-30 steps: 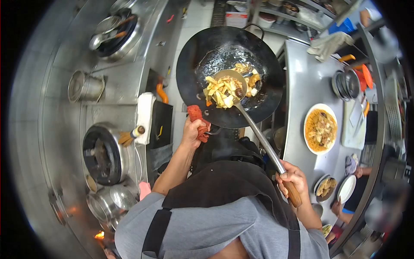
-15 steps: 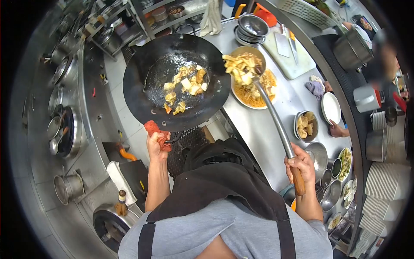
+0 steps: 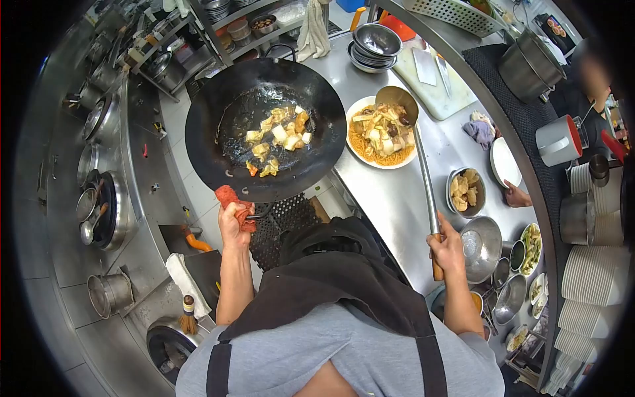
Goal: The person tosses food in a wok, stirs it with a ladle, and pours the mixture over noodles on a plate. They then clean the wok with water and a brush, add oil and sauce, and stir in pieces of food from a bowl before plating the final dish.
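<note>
My left hand (image 3: pixel 234 228) is closed round the handle of a black wok (image 3: pixel 206 142), with a folded red cloth (image 3: pixel 227 197) in its grip. Pieces of tofu, cabbage and other cooked food (image 3: pixel 281 137) lie in the wok's bottom. In my closed right hand (image 3: pixel 450 250) is the wooden grip of a long-handled ladle (image 3: pixel 426 185). Its bowl is tipped over a white plate (image 3: pixel 389 165), above the far right part of the food. On that plate, thin yellow noodles (image 3: pixel 366 147) are topped with glossy cabbage and mixed pieces (image 3: pixel 382 129).
Right of the plate stands a bowl of pale fried chunks (image 3: pixel 465 190). A white cutting board (image 3: pixel 440 92) with knives and stacked metal bowls (image 3: pixel 376 46) are farther back. Another person's hand (image 3: pixel 517 195) touches a white dish (image 3: pixel 506 162). Burners line the left side.
The ladle has turned over, and the food heaped in its bowl now lies on the noodles. My right hand has shifted slightly left; the wok is still held beside the counter.
</note>
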Demonstrator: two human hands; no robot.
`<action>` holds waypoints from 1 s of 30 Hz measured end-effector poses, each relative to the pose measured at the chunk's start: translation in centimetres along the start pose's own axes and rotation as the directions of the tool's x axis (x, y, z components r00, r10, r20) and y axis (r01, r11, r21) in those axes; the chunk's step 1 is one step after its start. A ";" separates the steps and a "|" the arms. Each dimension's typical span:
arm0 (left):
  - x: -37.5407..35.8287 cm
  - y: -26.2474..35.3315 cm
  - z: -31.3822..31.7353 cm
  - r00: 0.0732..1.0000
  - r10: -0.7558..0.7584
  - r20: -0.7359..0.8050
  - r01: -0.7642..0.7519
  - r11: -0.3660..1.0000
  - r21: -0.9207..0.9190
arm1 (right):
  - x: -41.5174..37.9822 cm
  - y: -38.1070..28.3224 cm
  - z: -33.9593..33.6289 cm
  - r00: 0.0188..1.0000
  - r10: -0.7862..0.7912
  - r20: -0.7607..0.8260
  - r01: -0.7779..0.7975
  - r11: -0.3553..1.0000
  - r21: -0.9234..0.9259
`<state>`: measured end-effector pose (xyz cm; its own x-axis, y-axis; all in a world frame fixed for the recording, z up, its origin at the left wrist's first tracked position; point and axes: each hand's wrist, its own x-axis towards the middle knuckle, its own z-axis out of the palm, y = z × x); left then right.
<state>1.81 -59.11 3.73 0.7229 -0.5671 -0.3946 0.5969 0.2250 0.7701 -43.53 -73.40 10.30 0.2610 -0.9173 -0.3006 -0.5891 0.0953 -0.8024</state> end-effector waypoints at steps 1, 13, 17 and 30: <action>0.0 0.1 0.0 1.000 0.002 -0.001 -0.002 1.000 0.002 | 0.1 0.3 0.0 0.998 -0.050 -0.030 0.045 0.987 -0.152; -1.2 1.6 2.4 0.998 0.057 0.030 -0.058 0.997 0.050 | -0.3 5.2 1.6 0.917 -0.357 -0.175 0.251 0.861 -0.442; -1.0 2.0 2.7 0.996 0.056 0.063 -0.063 0.992 0.113 | 0.1 3.1 1.5 0.855 -0.496 -0.148 0.367 0.783 -0.503; 0.0 0.1 9.5 0.951 0.024 0.307 -0.057 0.994 0.099 | 8.0 -1.4 -0.7 0.776 -0.624 0.097 0.501 0.516 -0.695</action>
<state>-1.41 -66.58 8.58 0.5954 -0.7773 -0.2032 0.5176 0.1777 0.8370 -41.12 -81.16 9.36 0.6438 -0.7336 0.2177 -0.7043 -0.6793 -0.2061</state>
